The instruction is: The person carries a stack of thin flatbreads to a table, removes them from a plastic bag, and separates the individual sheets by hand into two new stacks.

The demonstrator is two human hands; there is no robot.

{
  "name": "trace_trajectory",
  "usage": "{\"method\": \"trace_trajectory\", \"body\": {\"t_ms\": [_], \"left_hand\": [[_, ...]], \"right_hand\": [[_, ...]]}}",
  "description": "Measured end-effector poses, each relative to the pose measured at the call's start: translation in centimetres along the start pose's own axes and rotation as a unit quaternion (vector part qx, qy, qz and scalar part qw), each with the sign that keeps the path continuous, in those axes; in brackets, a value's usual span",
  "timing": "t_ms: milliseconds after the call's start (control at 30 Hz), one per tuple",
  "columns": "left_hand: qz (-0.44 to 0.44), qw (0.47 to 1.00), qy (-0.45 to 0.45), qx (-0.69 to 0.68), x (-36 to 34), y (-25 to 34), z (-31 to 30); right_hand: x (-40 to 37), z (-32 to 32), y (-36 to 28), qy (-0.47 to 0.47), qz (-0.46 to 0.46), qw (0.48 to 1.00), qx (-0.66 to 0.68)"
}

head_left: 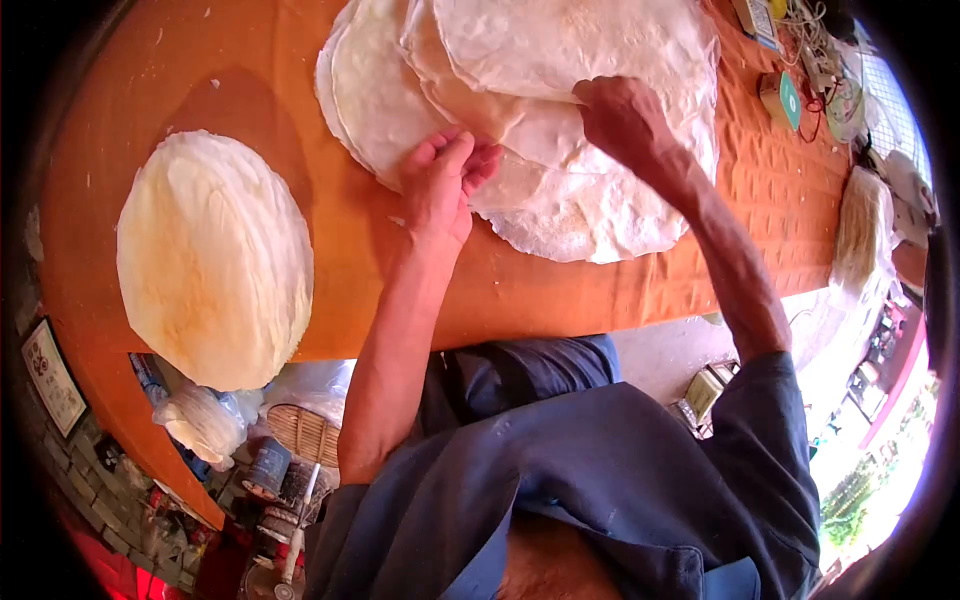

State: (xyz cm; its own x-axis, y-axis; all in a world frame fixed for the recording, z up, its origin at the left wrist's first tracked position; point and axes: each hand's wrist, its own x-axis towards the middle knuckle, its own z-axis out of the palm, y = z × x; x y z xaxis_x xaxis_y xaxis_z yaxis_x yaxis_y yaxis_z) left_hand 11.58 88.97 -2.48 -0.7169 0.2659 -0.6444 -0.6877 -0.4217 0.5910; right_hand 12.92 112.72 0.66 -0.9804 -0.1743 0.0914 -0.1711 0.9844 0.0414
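A loose pile of thin, pale round flatbreads (600,215) spreads over the far middle of the table, with sheets overlapping and edges wrinkled. My right hand (625,115) is closed in a pinch at the edge of an upper flatbread (540,50) in that pile. My left hand (445,185) rests at the pile's near left edge, palm turned up. Its fingers are loosely curled and apart, and nothing shows between them. To the left stands a neat stack of flatbreads (215,255), its top sheet browned in patches and its near side reaching the table edge.
An orange cloth covers the table (350,290). At the far right are a roll of tape (780,100), tangled cables (815,50) and a plastic-wrapped bundle (865,225). Below on the left are a woven basket (305,435), a can (267,467) and a plastic bag (205,425).
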Motion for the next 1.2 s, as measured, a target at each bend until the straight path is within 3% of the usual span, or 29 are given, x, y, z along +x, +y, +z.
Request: {"method": "trace_trajectory", "body": {"t_ms": [33, 67, 100, 167, 267, 367, 400, 433, 500, 567, 633, 700, 733, 833, 867, 967, 1100, 1200], "left_hand": [[-0.01, 1.0, 0.0, -0.004, 0.0, 0.0, 0.0], [-0.01, 1.0, 0.0, -0.004, 0.0, 0.0, 0.1], [-0.028, 0.999, -0.012, -0.015, -0.1, -0.2, 0.1], [-0.054, 0.997, -0.043, -0.041, 0.5, 0.0, 0.8], [-0.056, 0.998, -0.016, -0.012, -0.1, -0.2, 2.2], [-0.058, 0.995, -0.015, 0.08, 0.1, -0.6, 2.1], [-0.075, 0.993, -0.004, 0.095, -0.2, -0.7, 2.4], [-0.086, 0.99, 0.005, 0.109, -0.3, -0.6, 2.9], [-0.082, 0.99, 0.001, 0.117, 0.1, 0.2, 3.2], [-0.074, 0.991, -0.022, 0.109, 0.0, 0.2, 2.9], [-0.078, 0.993, -0.035, 0.084, -0.2, 0.7, 3.4], [-0.073, 0.993, -0.053, 0.076, 0.1, 1.1, 3.6], [-0.079, 0.987, -0.078, 0.113, 0.4, 1.2, 3.3], [-0.024, 0.99, -0.123, 0.057, 0.8, 0.5, 3.9], [-0.044, 0.985, -0.153, 0.067, 1.2, 0.5, 3.4], [-0.07, 0.988, -0.133, 0.019, 1.7, 0.0, 2.4], [-0.027, 0.989, -0.112, 0.094, 1.1, -0.1, 3.1], [-0.017, 0.986, -0.09, 0.138, 0.4, 0.7, 3.4]], "right_hand": [[-0.6, 1.2, 0.3, 0.025, 0.01, 0.996, 0.079], [-0.5, 0.5, 0.4, -0.047, 0.043, 0.992, 0.111], [-0.6, -0.6, 0.3, -0.048, 0.085, 0.982, 0.159], [-1.3, -0.5, 0.8, -0.016, 0.039, 0.987, 0.156], [-1.4, 0.4, -0.1, -0.008, 0.046, 0.987, 0.155], [0.5, -0.8, -2.2, -0.024, 0.063, 0.976, 0.206], [0.6, -0.3, -3.0, -0.082, 0.103, 0.964, 0.23], [-0.2, 1.1, -3.1, -0.013, 0.041, 0.984, 0.171], [-1.2, 0.8, -3.7, 0.083, 0.031, 0.975, 0.202], [-1.4, 0.0, -3.4, 0.016, 0.048, 0.973, 0.223], [-1.4, -1.0, -4.0, 0.09, -0.035, 0.971, 0.219], [-2.0, -1.2, -5.1, 0.04, 0.035, 0.969, 0.242], [-2.1, -0.2, -5.2, 0.083, 0.046, 0.969, 0.23], [-1.7, 1.7, -5.1, 0.086, 0.077, 0.982, 0.149], [-1.3, 1.9, -4.9, 0.113, 0.058, 0.983, 0.134], [0.2, 1.8, -0.1, -0.078, 0.063, 0.98, -0.172], [2.4, -11.8, 5.5, 0.192, 0.112, 0.971, -0.09], [1.7, -18.0, 4.2, 0.262, 0.093, 0.959, -0.052]]}}
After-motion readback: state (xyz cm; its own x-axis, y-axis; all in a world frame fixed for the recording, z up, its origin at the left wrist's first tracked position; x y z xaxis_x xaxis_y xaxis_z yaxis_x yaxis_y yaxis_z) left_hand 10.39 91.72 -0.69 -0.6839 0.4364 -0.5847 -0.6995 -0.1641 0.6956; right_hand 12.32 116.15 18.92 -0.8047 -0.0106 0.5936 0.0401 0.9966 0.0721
